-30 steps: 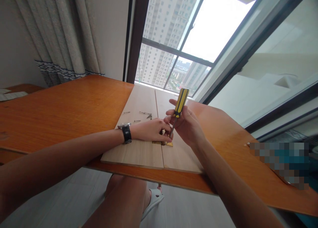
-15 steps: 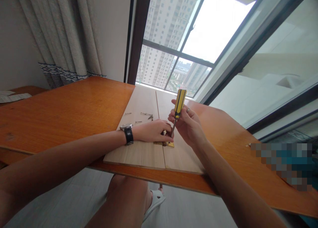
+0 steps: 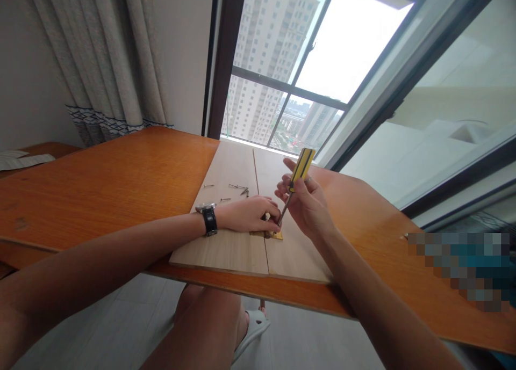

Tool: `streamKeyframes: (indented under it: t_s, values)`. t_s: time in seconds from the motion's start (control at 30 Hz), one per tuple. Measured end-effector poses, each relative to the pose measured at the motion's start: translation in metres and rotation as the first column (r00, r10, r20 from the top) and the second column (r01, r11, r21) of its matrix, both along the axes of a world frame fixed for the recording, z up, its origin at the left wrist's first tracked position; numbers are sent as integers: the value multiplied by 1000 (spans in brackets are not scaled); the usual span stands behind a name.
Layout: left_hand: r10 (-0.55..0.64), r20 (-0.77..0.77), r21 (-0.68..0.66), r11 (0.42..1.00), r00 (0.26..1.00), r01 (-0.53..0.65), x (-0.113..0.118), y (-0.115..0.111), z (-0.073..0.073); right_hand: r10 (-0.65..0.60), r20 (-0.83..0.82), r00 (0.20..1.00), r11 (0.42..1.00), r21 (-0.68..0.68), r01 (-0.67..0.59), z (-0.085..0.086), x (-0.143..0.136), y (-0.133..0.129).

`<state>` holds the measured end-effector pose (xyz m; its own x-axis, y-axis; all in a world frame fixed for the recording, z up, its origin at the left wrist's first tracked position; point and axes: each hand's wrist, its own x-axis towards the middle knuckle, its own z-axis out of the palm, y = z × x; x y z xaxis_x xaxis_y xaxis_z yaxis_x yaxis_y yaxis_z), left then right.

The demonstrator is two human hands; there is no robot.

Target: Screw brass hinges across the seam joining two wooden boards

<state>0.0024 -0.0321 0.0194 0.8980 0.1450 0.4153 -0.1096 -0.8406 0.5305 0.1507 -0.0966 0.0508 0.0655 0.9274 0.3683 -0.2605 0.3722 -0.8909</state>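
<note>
Two pale wooden boards (image 3: 226,252) lie side by side. A brass hinge (image 3: 278,235) spans the seam between them, partly hidden by my left hand (image 3: 258,213). That hand rests on the hinge with its fingers curled around the screwdriver tip; whatever is between the fingertips is too small to make out. My right hand (image 3: 308,201) grips a screwdriver (image 3: 302,169) by its yellow and black handle. The shaft slants down to the left, its tip at the hinge. Several loose screws (image 3: 237,187) lie on the left board, beyond my left hand.
Under the boards is an orange wooden table (image 3: 121,187), its front edge above my legs. A window (image 3: 290,85) rises behind it, with a grey curtain (image 3: 121,53) at the left. A blurred patch (image 3: 471,268) covers something at the right edge.
The screwdriver handle has tilted further to the right, and the fingers of my right hand have shifted with it. My left hand has stayed nearly still on the hinge.
</note>
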Motion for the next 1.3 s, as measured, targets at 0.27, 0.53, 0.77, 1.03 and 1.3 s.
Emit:
streamKeyframes:
  t_s: [0.27, 0.53, 0.77, 1.03, 1.3]
  values:
    - [6, -3, -39, 999, 1000, -6, 0, -1, 2, 72, -50, 996, 997, -18, -73, 2, 1, -1]
    - [65, 23, -85, 994, 998, -62, -3, -5, 3, 82, -173, 982, 997, 22, -79, 9, 2, -2]
    - [223, 88, -150, 966, 971, -208, -7, 1, 4, -267, -266, 926, 948, 100, 302, 14, 19, 7]
    - [424, 127, -37, 905, 897, -423, -21, 28, 7, -450, -12, 893, 890, 77, 450, 9, 31, 13]
    - [492, 49, 300, 823, 869, -483, -49, 73, 9, -449, 673, 588, 876, 201, 438, -4, 30, 11]
